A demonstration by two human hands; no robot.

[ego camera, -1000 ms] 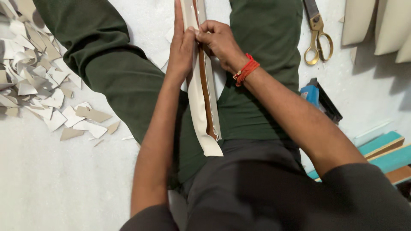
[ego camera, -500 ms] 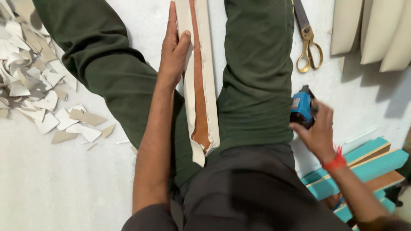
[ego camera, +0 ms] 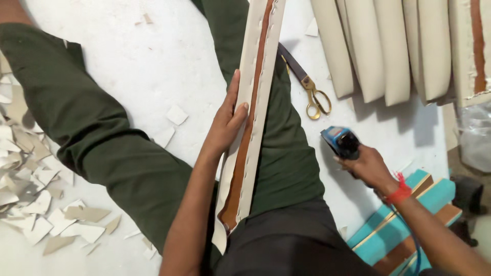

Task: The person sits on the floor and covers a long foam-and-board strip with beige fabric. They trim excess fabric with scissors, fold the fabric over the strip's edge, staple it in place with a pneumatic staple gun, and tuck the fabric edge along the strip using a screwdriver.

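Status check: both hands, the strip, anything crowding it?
Left hand flat on cream-covered strip across lap. Right hand grips blue power tool, off the strip. Scissors lie beside strip.

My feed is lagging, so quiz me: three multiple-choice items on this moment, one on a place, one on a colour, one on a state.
1. Where do the scissors lie?
A. on the floor between the person's leg and the row of cream panels
B. on the pile of offcuts
C. in the left hand

2. What colour is the tool's body?
A. red
B. blue
C. yellow

3. How is the long padded strip held?
A. lifted by both hands
B. lying untouched
C. pressed against the leg by the left hand alone

Key: 1 A, they lie beside the cream panels. 2 B, the tool in the right hand is blue. 3 C, only the left hand rests on it.
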